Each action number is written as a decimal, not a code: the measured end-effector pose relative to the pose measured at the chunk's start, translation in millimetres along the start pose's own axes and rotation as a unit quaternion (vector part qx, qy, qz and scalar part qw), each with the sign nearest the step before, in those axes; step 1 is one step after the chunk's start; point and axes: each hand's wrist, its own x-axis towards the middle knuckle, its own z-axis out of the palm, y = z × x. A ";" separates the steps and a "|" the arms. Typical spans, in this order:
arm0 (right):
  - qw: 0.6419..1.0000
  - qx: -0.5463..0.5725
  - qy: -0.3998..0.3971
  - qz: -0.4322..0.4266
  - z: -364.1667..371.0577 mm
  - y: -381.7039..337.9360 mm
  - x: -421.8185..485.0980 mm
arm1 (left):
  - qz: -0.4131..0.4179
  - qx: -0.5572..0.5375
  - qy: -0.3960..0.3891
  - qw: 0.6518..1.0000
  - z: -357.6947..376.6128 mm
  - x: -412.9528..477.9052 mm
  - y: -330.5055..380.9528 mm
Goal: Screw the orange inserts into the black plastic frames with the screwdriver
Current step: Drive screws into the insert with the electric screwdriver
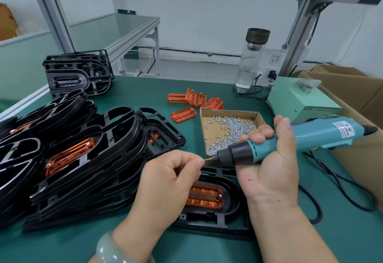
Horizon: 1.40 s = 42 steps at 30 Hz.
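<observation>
Green matting covers the workbench (143, 90), smooth and dull, under aluminium rails. Fingers of the left hand (165, 179) are curled in, thumb and forefinger pinching a tiny screw (207, 159) against the bit of the screwdriver (290, 138). The right hand (273, 159) wraps its fingers round the tool's teal plastic barrel just behind the black collar. Both hands are just in front of the cardboard tray (207, 115), a shallow open tray of brown card holding a loose heap of small silvery screws (234, 126). Nearer than the tray, under both hands, lies a black plastic frame (219, 219), rounded at one end, with a ribbed translucent orange insert (205, 197) seated in its oblong opening and one screw head showing at the insert's right end. Left of the tray, more glossy black frames (116, 130) lie piled flat, several with orange inserts fitted; behind and left of the tray a further stack (78, 69) stands on edge. Just behind the tray lie loose orange inserts (194, 99). Behind and right of it stand a clear glass bottle (251, 59) with a dark cap, its contents hard to tell, and a pale green metal box (300, 101) marked LED. Right of the tray a black cable (342, 186) loops on the mat beside an open cardboard carton (362, 96), its inside hidden
</observation>
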 end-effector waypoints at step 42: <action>1.000 0.019 0.004 -0.009 -4.1 -6.1 6.5 | -0.044 -0.059 -0.005 0.997 2.7 -3.5 6.9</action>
